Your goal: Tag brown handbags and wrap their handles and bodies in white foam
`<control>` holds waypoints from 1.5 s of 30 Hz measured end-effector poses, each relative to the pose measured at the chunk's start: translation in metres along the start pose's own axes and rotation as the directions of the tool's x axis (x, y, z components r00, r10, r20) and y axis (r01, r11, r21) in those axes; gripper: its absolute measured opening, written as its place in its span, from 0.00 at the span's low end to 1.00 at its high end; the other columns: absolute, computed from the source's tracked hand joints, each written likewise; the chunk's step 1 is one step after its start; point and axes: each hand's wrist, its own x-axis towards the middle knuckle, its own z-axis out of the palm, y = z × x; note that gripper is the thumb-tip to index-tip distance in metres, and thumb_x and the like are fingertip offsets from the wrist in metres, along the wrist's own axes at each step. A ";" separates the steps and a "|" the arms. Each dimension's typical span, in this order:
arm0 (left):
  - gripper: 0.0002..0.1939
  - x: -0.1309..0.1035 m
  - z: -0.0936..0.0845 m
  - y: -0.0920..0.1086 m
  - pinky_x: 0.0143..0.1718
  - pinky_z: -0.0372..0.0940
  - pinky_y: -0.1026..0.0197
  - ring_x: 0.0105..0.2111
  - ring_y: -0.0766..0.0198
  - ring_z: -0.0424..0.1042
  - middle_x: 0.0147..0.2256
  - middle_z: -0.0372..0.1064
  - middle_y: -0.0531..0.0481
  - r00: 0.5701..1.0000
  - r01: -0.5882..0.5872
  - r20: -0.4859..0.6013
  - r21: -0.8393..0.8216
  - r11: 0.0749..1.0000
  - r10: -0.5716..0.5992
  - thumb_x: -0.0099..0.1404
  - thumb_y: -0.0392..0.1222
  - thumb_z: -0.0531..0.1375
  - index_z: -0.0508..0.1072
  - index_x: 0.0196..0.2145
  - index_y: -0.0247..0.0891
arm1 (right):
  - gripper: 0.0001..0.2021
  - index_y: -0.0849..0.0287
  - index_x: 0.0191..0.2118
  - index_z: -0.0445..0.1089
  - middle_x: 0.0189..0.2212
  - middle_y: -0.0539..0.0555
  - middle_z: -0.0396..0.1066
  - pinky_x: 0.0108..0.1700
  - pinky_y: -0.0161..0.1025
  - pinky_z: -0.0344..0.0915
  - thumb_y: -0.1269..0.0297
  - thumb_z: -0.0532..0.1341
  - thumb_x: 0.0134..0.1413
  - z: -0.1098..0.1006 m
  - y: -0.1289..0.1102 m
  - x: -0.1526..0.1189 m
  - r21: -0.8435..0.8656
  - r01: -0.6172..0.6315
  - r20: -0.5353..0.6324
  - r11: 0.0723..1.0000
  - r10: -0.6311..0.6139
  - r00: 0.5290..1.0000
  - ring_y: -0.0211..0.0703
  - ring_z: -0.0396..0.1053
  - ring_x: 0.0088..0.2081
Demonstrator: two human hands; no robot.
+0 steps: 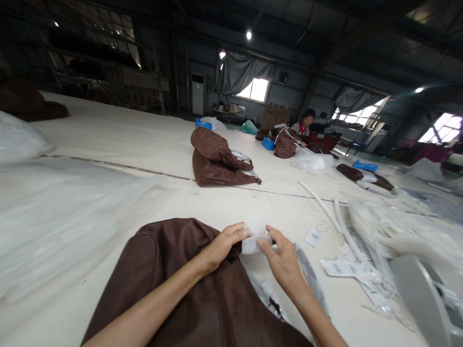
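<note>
A large brown leather bag [188, 299] lies on the pale table in front of me, its zip running toward me. Above the bag's strap end, my left hand [226, 246] pinches the left edge of a white translucent wrapping sheet [255, 226]. On the sheet's other side, my right hand [284, 258] grips it between thumb and fingers. Part of the sheet is folded around the strap. Beyond the right hand, the strap [313, 274] curves down in pale wrapping. A small metal fitting near the bag's right edge is partly hidden.
Two brown bags [220, 161] lie farther back. Paper tags [340, 268], white tubes [325, 209] and plastic bags [408, 231] spread at right, beside a grey tape dispenser [419, 294]. Plastic sheeting [65, 217] covers the left. A person [304, 126] sits at the far side among more bags.
</note>
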 end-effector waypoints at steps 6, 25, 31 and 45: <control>0.27 -0.005 0.001 0.008 0.49 0.63 0.57 0.45 0.54 0.70 0.45 0.73 0.44 0.985 0.012 0.171 0.046 0.999 -0.020 0.56 0.50 0.68 0.73 0.50 0.35 | 0.13 0.56 0.37 0.73 0.34 0.51 0.75 0.43 0.40 0.64 0.53 0.60 0.54 -0.010 0.001 0.007 0.113 -0.069 0.116 0.991 0.056 0.992 0.45 0.70 0.37; 0.15 -0.003 0.003 0.003 0.35 0.61 0.66 0.31 0.64 0.68 0.30 0.72 0.51 0.998 0.038 0.051 0.054 0.998 -0.041 0.53 0.45 0.69 0.77 0.36 0.34 | 0.15 0.58 0.41 0.76 0.29 0.48 0.69 0.32 0.32 0.61 0.56 0.68 0.48 -0.039 0.018 0.031 0.547 -0.286 0.558 0.787 -0.087 0.825 0.35 0.63 0.29; 0.05 -0.006 0.004 0.008 0.35 0.60 0.65 0.30 0.64 0.67 0.27 0.74 0.51 0.997 0.081 -0.011 0.093 0.992 -0.080 0.52 0.39 0.65 0.80 0.26 0.36 | 0.09 0.55 0.36 0.80 0.30 0.49 0.63 0.31 0.33 0.62 0.60 0.63 0.54 -0.040 0.018 0.031 0.538 -0.239 0.583 0.808 -0.152 0.798 0.36 0.61 0.30; 0.20 -0.003 -0.002 0.006 0.29 0.54 0.67 0.26 0.66 0.60 0.27 0.66 0.56 0.986 0.148 0.036 0.276 0.950 -0.164 0.53 0.54 0.67 0.70 0.36 0.38 | 0.15 0.52 0.34 0.80 0.34 0.51 0.65 0.41 0.37 0.65 0.73 0.56 0.53 -0.040 0.022 0.028 0.459 -0.048 0.530 0.887 -0.230 0.816 0.40 0.66 0.38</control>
